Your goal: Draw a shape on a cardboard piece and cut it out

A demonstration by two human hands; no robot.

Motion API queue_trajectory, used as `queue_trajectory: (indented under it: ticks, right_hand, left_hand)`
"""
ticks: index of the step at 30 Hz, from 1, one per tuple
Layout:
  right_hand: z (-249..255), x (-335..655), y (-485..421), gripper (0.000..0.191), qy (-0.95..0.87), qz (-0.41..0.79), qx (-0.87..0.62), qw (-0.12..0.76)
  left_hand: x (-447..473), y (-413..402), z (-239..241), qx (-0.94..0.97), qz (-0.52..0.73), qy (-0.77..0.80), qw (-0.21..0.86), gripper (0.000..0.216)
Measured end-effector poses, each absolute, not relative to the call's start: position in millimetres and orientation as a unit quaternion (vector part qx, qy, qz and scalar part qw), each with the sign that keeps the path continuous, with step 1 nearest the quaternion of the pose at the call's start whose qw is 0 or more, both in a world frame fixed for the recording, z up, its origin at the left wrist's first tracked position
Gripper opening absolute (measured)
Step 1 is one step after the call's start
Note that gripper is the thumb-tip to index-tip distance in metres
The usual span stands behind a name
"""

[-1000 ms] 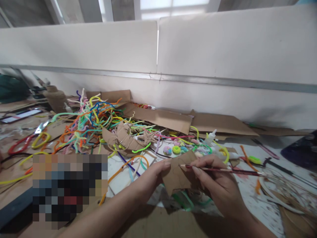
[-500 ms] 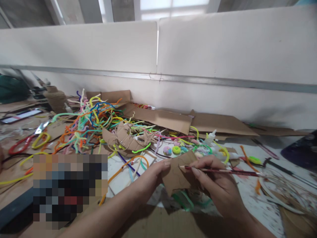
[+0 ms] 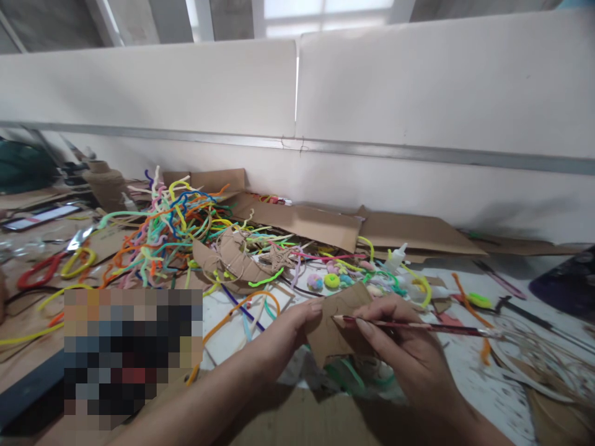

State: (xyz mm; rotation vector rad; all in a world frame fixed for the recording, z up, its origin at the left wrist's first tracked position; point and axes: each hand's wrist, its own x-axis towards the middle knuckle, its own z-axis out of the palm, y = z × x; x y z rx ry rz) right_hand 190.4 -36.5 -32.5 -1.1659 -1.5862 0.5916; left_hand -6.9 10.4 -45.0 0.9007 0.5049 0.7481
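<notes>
A small piece of brown cardboard point(image 3: 332, 344) is gripped along its left edge by my left hand point(image 3: 292, 331), thumb on top. Thin curved pencil lines show on its face. My right hand point(image 3: 409, 344) pinches a dark red pencil point(image 3: 432, 326), whose sharpened tip touches the cardboard near its upper middle. The right fingers also rest against the cardboard's right side. Under the cardboard, a green loop point(image 3: 346, 375) is partly hidden.
A tangled heap of colourful pipe cleaners point(image 3: 162, 229) lies back left, beside a cardboard crescent point(image 3: 239, 257). Red- and yellow-handled scissors point(image 3: 77, 254) lie left. Cardboard sheets point(image 3: 307, 223) line the white partition. A glue bottle point(image 3: 397, 255) stands behind my right hand; loose cords point(image 3: 543, 353) lie right.
The pencil tip has moved slightly left and down across the cardboard, with my right hand following. My left hand keeps its hold in nearly the same place.
</notes>
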Motion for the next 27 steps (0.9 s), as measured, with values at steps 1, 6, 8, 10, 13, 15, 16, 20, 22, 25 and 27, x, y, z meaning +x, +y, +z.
queue_trajectory:
  ticks: [1, 6, 8, 10, 13, 15, 16, 20, 22, 25, 27]
  right_hand:
    - [-31.4, 189.9, -37.0, 0.016, -0.660, 0.254, -0.483, 0.516]
    - [-30.8, 190.1, -39.4, 0.016, -0.658, 0.294, -0.473, 0.507]
    - [-31.9, 190.7, -40.2, 0.017, -0.657, 0.300, -0.477, 0.501]
    - [-33.0, 190.9, -40.9, 0.017, -0.652, 0.303, -0.484, 0.499]
    - [-33.3, 190.3, -41.4, 0.018, -0.651, 0.308, -0.486, 0.495]
    - [-32.5, 189.4, -41.4, 0.019, -0.656, 0.313, -0.481, 0.490]
    - [-31.9, 189.0, -41.4, 0.018, -0.657, 0.314, -0.479, 0.490]
    - [-30.4, 188.1, -41.7, 0.016, -0.658, 0.313, -0.477, 0.492]
    - [-30.7, 188.4, -42.0, 0.016, -0.657, 0.320, -0.475, 0.490]
    - [-32.2, 189.3, -42.2, 0.017, -0.651, 0.334, -0.479, 0.486]
    - [-33.1, 189.5, -42.3, 0.018, -0.645, 0.344, -0.481, 0.484]
  left_hand:
    - [-6.6, 10.4, -45.3, 0.420, 0.349, 0.233, 0.805, 0.043]
    - [-6.8, 9.7, -47.7, 0.418, 0.356, 0.232, 0.803, 0.042]
    - [-7.1, 9.4, -48.8, 0.416, 0.357, 0.235, 0.803, 0.041]
    - [-7.1, 9.1, -49.0, 0.410, 0.352, 0.234, 0.808, 0.041]
    - [-6.5, 9.0, -47.2, 0.402, 0.348, 0.234, 0.814, 0.040]
    - [-6.3, 9.0, -45.5, 0.405, 0.352, 0.235, 0.810, 0.039]
    - [-6.2, 9.0, -44.8, 0.409, 0.355, 0.235, 0.807, 0.039]
    - [-6.2, 8.7, -43.4, 0.427, 0.360, 0.229, 0.797, 0.039]
    - [-6.4, 8.4, -43.2, 0.425, 0.362, 0.230, 0.797, 0.038]
    - [-6.8, 8.4, -43.0, 0.426, 0.362, 0.232, 0.796, 0.038]
    - [-7.1, 8.8, -43.2, 0.426, 0.359, 0.228, 0.798, 0.039]
